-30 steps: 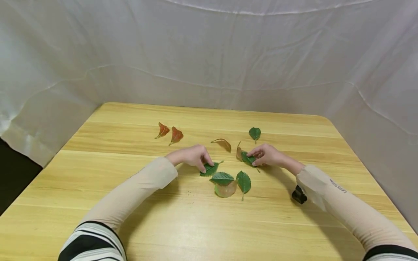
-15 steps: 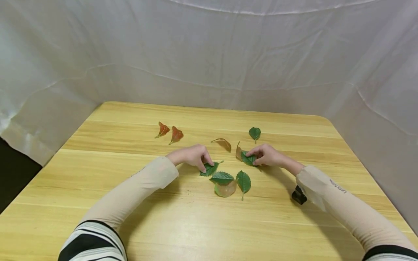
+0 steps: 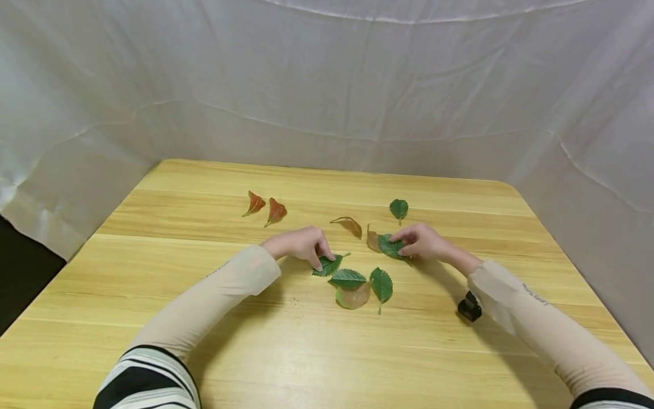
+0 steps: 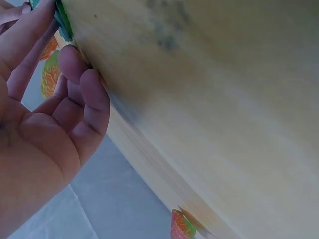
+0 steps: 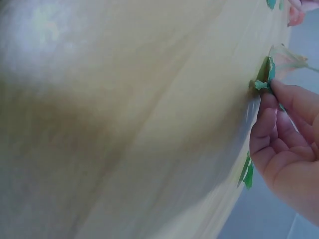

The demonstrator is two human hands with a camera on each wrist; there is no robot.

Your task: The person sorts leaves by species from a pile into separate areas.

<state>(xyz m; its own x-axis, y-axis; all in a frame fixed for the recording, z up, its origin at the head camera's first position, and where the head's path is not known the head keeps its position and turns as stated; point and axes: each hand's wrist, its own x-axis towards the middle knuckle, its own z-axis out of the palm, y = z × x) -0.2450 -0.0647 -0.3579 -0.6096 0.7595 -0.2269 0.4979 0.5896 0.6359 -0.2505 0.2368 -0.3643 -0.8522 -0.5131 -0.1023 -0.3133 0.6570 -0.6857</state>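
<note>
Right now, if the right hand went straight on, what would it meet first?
The right hand would probably meet the brownish leaf just past the green leaf it pinches; exact depth is unclear.

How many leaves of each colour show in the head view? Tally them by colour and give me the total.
Green leaves: 5, counting one held in the left hand and one in the right hand
Red leaves: 2
Brownish leaves: 3, counting the green-edged one partly covered
Total: 10
</note>
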